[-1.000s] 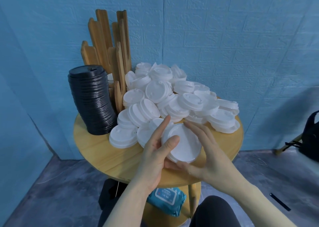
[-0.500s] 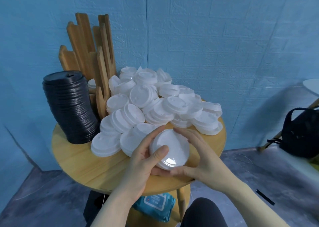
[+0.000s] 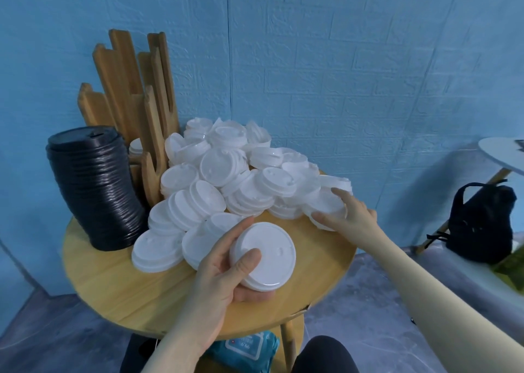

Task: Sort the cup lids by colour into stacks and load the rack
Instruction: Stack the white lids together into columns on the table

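Left hand (image 3: 224, 270) is gripping a small white stack (image 3: 263, 255) at bench (image 3: 113, 284) 6 o'clock, while right hand (image 3: 351, 216), fingers curling, is taking lids (image 3: 326, 205) at 3 o'clock; best nesting them squarely, rims aligned.

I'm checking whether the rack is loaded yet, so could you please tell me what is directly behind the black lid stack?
Behind the black lid stack stands the wooden rack, with a white lid showing between its slats. The stack hides the rack's base and anything lower inside.
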`<state>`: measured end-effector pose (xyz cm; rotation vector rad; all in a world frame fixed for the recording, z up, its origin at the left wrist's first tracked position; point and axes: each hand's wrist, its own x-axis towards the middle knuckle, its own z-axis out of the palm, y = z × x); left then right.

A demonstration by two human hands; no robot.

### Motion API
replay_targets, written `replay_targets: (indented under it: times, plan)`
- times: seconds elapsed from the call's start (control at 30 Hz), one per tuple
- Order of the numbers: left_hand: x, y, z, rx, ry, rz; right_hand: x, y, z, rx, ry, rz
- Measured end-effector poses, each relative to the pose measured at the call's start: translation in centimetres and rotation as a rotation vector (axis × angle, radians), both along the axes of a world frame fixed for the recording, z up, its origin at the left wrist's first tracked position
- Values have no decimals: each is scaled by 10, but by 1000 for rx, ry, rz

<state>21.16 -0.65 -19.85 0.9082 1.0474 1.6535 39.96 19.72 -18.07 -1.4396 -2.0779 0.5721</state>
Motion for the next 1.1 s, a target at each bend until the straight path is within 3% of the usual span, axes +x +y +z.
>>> replay_targets:
  times: [0.23,0.37,0.57,0.77,0.9,1.1]
  plan:
    - [0,0,0,-26,-9,8,6,-27,-9,185,100,128]
    - [-1,1,0,-29,-9,11,6,-51,-8,176,173,248]
    - [1,0,1,-31,-18,26,9,-71,-6,85,396,232]
    - [3,-2,6,-26,-60,30,-6,-104,1,147,609,216]
    - [3,-4,8,-20,-67,23,-26,-118,-5,205,574,253]
    - [2,-4,9,-5,-100,24,-34,-136,-10,240,368,355]
